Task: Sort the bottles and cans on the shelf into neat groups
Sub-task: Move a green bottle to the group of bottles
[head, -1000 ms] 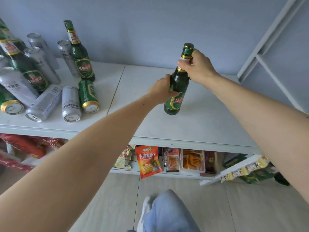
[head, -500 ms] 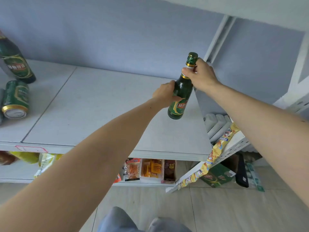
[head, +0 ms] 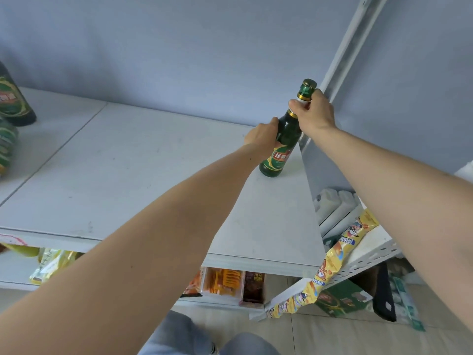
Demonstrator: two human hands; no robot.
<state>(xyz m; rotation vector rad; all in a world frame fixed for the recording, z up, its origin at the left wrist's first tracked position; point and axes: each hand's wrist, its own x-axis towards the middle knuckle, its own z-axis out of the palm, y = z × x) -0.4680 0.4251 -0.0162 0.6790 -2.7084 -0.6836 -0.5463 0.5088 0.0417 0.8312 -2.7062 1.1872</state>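
My right hand [head: 316,115] pinches bottle [head: 282,142] neck, left hand [head: 262,137] wraps body. Glass: heavy, rigid, breakable, likely slick; 2-point hold steadies it.

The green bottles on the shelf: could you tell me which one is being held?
The green bottle at the shelf's right end; both hands grip it, unlike the bottle at the left edge.

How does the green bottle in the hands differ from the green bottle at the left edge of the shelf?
The held bottle tilts at the shelf's right end, fully visible; the left bottle is cut off by the frame.
The right hand grips the held bottle's neck and the left hand its body; nothing touches the left bottle.
Both are green glass with similar labels.
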